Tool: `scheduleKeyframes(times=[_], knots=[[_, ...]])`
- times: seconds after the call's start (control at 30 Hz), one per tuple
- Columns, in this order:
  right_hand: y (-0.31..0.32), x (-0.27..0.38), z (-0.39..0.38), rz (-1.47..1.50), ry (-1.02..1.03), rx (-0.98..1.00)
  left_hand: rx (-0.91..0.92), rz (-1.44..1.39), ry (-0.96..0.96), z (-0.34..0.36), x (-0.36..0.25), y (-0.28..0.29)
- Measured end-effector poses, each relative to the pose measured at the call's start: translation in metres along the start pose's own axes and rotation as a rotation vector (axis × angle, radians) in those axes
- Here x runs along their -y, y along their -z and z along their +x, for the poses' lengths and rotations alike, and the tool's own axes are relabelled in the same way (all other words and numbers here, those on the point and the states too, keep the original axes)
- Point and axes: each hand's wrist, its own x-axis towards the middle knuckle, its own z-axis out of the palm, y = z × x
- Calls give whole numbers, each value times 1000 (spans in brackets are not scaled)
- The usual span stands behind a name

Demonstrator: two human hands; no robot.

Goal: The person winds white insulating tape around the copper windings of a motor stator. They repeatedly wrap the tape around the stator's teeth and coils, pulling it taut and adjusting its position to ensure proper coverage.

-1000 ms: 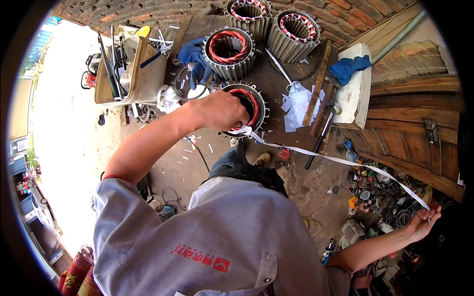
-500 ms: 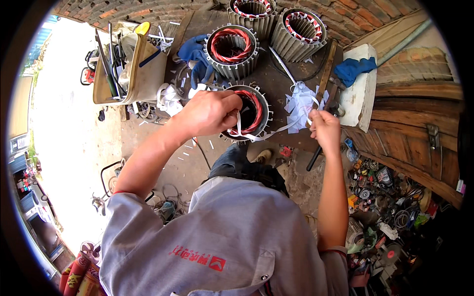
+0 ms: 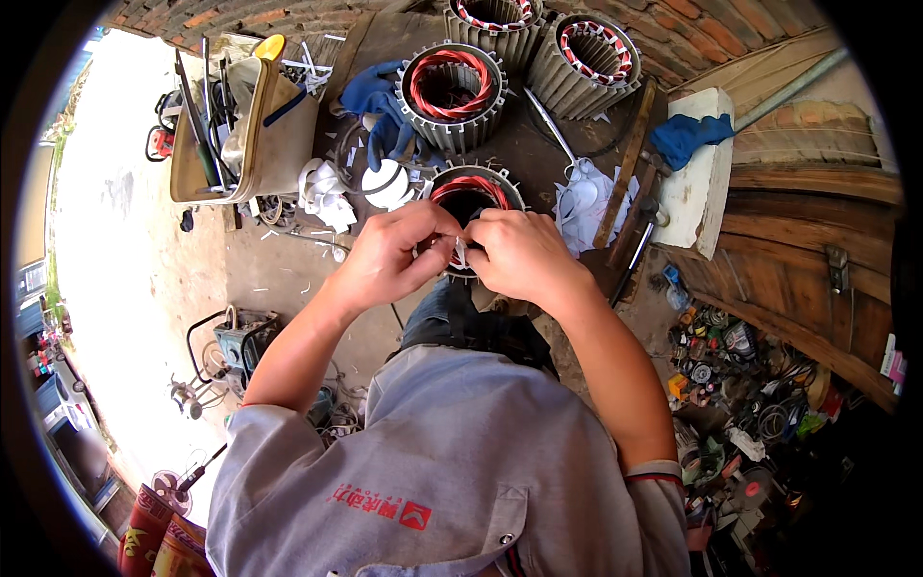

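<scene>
A finned metal motor stator (image 3: 516,192) stands at the near edge of the workbench, with a ring of red winding (image 3: 471,188) inside it. Both hands meet over its near rim and partly cover it. My left hand (image 3: 399,252) pinches a white strip of tape (image 3: 460,254) at the coil's near side. From the right, my right hand (image 3: 527,252) comes close against it, fingers closed on the same strip. Fingertips hide most of the tape and how it runs round the winding. Just left of the stator lies a round white piece (image 3: 386,183), perhaps a tape roll.
Another red-wound stator (image 3: 452,135) stands behind, with two tape-laced stators (image 3: 586,91) (image 3: 486,38) farther back. Scissors (image 3: 553,127) and white paper pieces (image 3: 586,207) lie right, near a hammer (image 3: 644,236). Blue gloves (image 3: 380,111) and a tool bin (image 3: 288,144) are left.
My right hand has moved left from beside the paper pieces to the stator, joining my left hand. The tape strip, stretched out to the right before, is now gathered between the fingers.
</scene>
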Motion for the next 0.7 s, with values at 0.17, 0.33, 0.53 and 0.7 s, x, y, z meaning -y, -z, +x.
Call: scheduleKeyframes(times=[0.17,0.33,0.53,0.7], knots=[[0,-14,10,-144,137,-378,-42,12,333,-4,-4,-4],[-5,-9,-3,10,367,-485,71,37,285,-1,-5,-1],[-3,18,-45,106,346,-341,31,51,40,-29,1,-21],[-36,35,-67,863,-528,-415,-116,73,-123,-54,7,-38]])
